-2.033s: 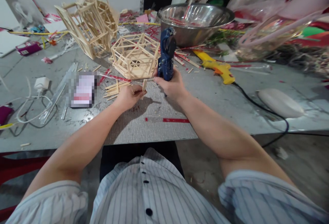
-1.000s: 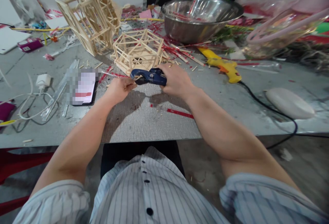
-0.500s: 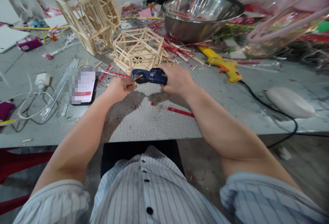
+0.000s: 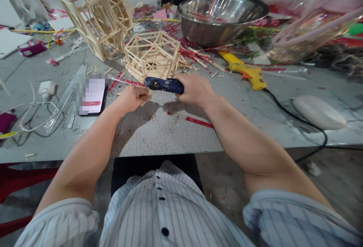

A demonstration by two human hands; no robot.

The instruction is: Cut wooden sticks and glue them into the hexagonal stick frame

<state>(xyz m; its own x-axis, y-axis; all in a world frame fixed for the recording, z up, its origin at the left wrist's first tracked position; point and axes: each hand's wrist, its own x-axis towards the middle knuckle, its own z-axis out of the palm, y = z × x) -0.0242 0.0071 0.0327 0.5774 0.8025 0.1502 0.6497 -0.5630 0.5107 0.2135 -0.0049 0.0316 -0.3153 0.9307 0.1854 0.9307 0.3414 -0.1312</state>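
My right hand (image 4: 194, 88) is closed around a dark blue hand cutter (image 4: 166, 85), which points left. The cutter's handles look pressed together. At its tip my left hand (image 4: 133, 98) is pinched on a thin wooden stick (image 4: 149, 93), of which only a short end shows. Fingers hide the rest of it. Just behind the cutter stands a low many-sided frame (image 4: 153, 52) built of wooden sticks. A taller stick structure (image 4: 99, 20) leans at the back left.
A phone (image 4: 93, 96) lies left of my left hand. A metal bowl (image 4: 221, 31) stands at the back, a yellow glue gun (image 4: 246, 69) with a black cable at the right. Red strips (image 4: 199, 122) and wood scraps litter the table (image 4: 159, 137). A pale oval object (image 4: 319, 112) sits far right.
The cutter's handles have come together in my right hand; they stood apart before. Both hands have stayed almost in place.
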